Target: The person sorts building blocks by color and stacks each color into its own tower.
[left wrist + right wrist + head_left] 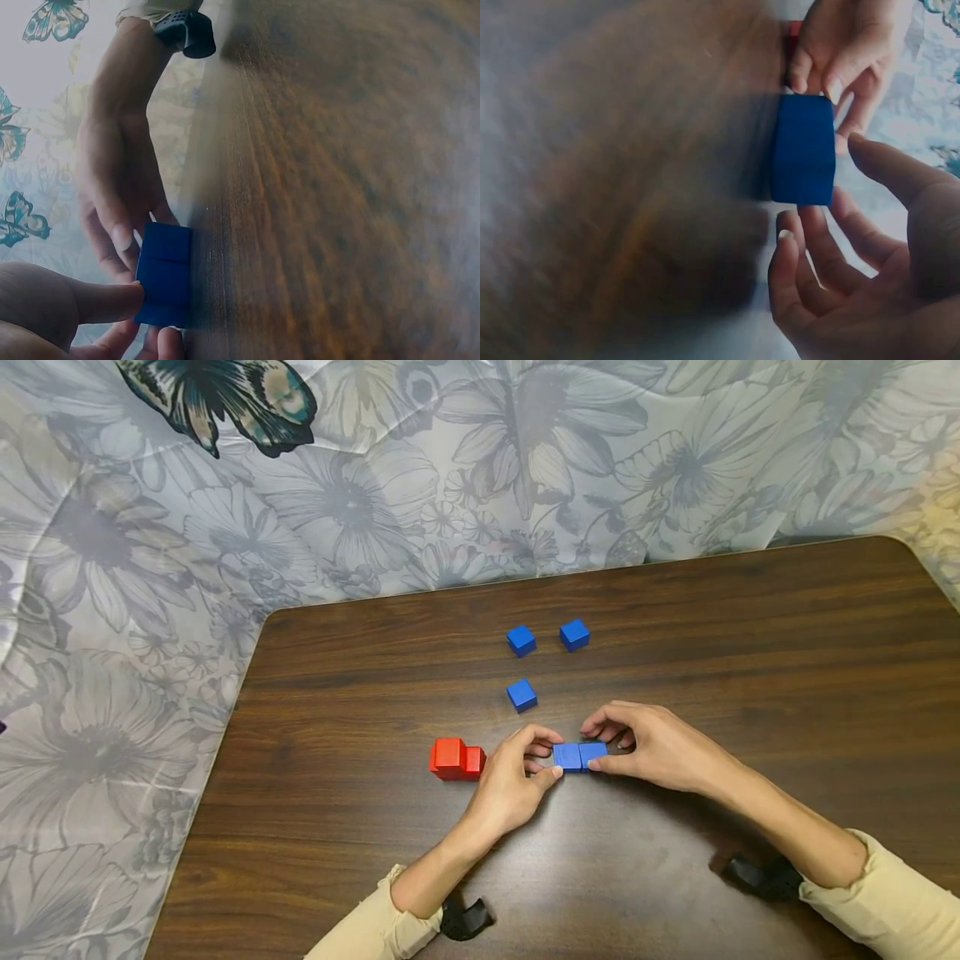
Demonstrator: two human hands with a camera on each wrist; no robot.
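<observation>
Two blue cubes stand face to face on the table, forming a short row between the hands. My left hand (513,781) pinches the left blue cube (567,757), thumb at its near corner and fingers behind it. Around the right blue cube (593,754), my right hand (660,747) is spread, its thumb close by the near corner and its fingers loosely bent. In the right wrist view a gap shows between the right thumb (881,165) and the blue block (804,150). Red blocks (449,757), one part taller than the other, stand just left of the left hand.
Three loose blue cubes lie farther back: one (522,695) closer to the hands, two others (521,641) (574,634) behind it. The dark wooden table (337,693) ends at a flower-patterned cloth (360,510). Black bands (467,920) sit at both wrists.
</observation>
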